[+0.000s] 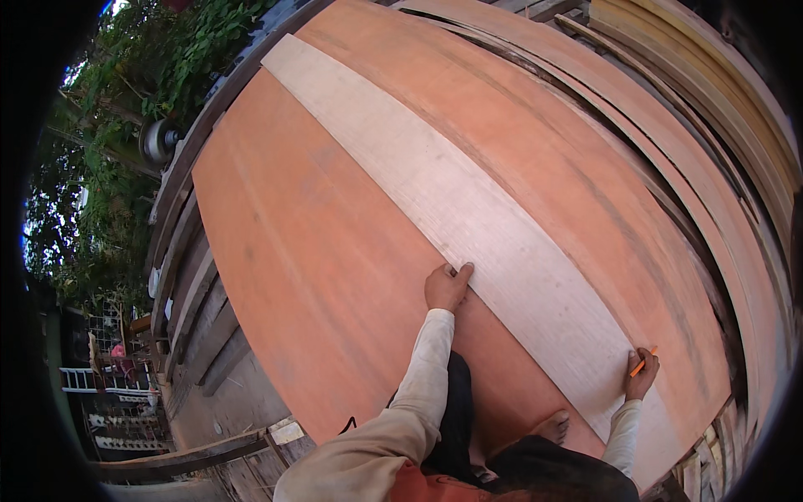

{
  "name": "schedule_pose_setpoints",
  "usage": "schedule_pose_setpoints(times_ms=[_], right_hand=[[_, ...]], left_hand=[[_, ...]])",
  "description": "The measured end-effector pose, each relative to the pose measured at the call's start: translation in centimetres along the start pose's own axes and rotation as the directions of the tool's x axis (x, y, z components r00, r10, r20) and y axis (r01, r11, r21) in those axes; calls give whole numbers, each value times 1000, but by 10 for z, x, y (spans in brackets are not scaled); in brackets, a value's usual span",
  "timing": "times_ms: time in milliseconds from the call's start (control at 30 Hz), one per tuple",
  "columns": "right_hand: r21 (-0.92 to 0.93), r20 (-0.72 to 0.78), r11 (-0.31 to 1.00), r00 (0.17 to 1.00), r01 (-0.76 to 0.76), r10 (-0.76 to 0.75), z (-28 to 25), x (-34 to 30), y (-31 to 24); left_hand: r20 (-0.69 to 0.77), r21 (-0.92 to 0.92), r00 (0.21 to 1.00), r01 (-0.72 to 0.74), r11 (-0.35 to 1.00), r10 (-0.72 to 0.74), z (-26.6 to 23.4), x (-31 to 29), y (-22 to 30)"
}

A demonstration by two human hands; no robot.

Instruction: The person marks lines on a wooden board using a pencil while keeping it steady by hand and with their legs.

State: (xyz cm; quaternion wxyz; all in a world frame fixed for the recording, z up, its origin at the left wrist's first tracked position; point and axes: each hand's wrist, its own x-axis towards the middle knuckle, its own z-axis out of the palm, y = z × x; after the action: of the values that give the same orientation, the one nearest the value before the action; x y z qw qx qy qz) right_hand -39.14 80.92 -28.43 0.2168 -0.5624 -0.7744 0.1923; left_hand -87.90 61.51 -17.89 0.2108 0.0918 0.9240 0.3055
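Observation:
A long, pale wooden strip (502, 238) lies slantwise across a large reddish plywood sheet (326, 259), from the far left to the near right. Along the strip's left edge, about midway, my left hand (447, 287) is closed with the thumb on its top face; the other fingers are curled and partly hidden. An orange pencil (638, 367) sits in my right hand (642, 376), which is closed around it and rests by the strip's right edge at the near end. The tip of the pencil is too small to make out.
My bare foot (552, 427) is on the sheet between my arms. Further boards (711, 79) are stacked at the far right. Weathered timbers (196, 309) stick out past the left edge. A round metal object (159, 140) stands by the foliage (184, 71), with a white ladder (100, 381) lower left.

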Motion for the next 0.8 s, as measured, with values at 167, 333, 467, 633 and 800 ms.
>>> schedule_pose_setpoints(times_ms=[167, 333, 467, 633, 800], right_hand=[[63, 40, 998, 999, -8, 6, -5, 1, -4], [107, 36, 994, 999, 23, -27, -5, -1, 1], [117, 49, 993, 999, -15, 9, -6, 1, -1], [176, 61, 984, 998, -23, 13, -5, 5, -1], [153, 43, 988, 999, -3, -4, -8, 0, 19]], left_hand=[[-29, -29, 1000, -5, 1000, 4, 0, 0, -9], [-24, -65, 1000, -15, 998, 13, 6, 0, -17], [8, -93, 1000, 8, 996, -8, 0, 1, -11], [-48, -165, 997, -63, 984, 56, 1, 4, -13], [13, -24, 990, -138, 990, 139, 12, -3, -16]])
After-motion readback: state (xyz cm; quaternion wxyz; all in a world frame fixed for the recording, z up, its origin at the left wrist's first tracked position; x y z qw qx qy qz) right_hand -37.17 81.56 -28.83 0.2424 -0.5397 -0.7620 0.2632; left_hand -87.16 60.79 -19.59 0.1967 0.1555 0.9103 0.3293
